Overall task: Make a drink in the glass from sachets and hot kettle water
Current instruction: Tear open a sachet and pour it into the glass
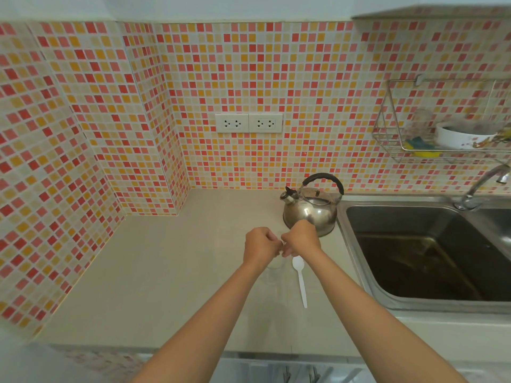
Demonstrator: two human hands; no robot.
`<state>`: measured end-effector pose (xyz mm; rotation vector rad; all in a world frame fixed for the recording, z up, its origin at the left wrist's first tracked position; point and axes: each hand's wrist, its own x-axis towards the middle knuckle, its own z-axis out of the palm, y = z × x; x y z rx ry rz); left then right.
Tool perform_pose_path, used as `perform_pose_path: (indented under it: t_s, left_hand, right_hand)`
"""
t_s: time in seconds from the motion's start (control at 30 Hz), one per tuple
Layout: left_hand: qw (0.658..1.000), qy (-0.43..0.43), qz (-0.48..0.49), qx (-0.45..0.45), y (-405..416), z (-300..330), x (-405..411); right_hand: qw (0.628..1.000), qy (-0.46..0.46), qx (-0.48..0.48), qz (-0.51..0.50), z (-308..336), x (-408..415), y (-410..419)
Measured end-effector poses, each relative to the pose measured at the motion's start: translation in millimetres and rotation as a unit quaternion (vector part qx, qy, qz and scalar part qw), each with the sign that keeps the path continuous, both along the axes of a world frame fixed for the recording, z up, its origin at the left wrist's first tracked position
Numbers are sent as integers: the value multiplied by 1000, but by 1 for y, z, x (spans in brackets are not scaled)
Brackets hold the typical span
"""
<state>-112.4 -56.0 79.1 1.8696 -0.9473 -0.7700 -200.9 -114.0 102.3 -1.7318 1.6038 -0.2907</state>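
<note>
Both of my hands are held together above the counter, fingers pinched. My left hand (261, 246) and my right hand (300, 241) grip a small pale sachet (282, 248) between them; most of it is hidden by the fingers. Directly beneath them stands a clear glass (273, 272), partly covered by my left wrist. A white plastic spoon (300, 280) lies on the counter just right of the glass. The steel kettle (311, 207) with a black handle stands behind my right hand, beside the sink.
A steel sink (425, 252) with a tap (481, 186) fills the right side. A wire rack (442, 128) with a bowl hangs on the tiled wall above it. Two wall sockets (249, 123) sit above the beige counter (154, 272).
</note>
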Motion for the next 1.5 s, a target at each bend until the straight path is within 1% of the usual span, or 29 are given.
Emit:
perform_pose_path:
  t_s: [0.07, 0.1, 0.2, 0.23, 0.33, 0.4, 0.47, 0.57, 0.67, 0.77, 0.9, 1.07, 1.3, 1.5]
  left_hand:
    - [1000, 7, 7, 2, -1, -2, 0]
    - [1000, -4, 13, 5, -1, -2, 0]
    - [994, -107, 16, 1, 1, -4, 2]
    - [990, -140, -6, -18, 1, -6, 3]
    - [964, -210, -125, -104, 1, -12, 8]
    - [957, -208, -153, -134, 4, -15, 11]
    - [954, -207, -160, -145, 6, -19, 13]
    - [942, -243, -186, -139, 6, -20, 12]
    - [937, -262, -174, -151, 5, -21, 12]
    - [940, -256, -168, -148, 5, -23, 11]
    - [960, -193, -124, -163, 6, -25, 9]
    - [962, -173, -105, -184, 5, -23, 8]
    - [963, -148, -125, -186, 1, -22, 8]
    - [960, -129, -158, -191, -1, -24, 7]
  right_hand:
    - [999, 41, -4, 13, 1, 1, -1]
    - [998, 58, -11, 18, 2, 1, -1]
    - [995, 88, -17, 36, 4, 1, -2]
    - [995, 91, -17, 37, 5, 0, -4]
    - [997, 69, -19, 31, 6, -2, -11]
    - [998, 54, -5, 27, 8, -4, -15]
    - [997, 66, -6, 28, 10, -5, -18]
    - [998, 66, -10, 19, 8, -6, -20]
    - [998, 66, -11, 11, 6, -6, -22]
    - [997, 71, -12, 14, 4, -6, -23]
    - [997, 78, 7, 22, 6, -6, -25]
    - [997, 75, 6, 8, 6, -7, -28]
    - [992, 109, 10, 64, 10, -8, -30]
    - [986, 151, 30, 58, 10, -8, -33]
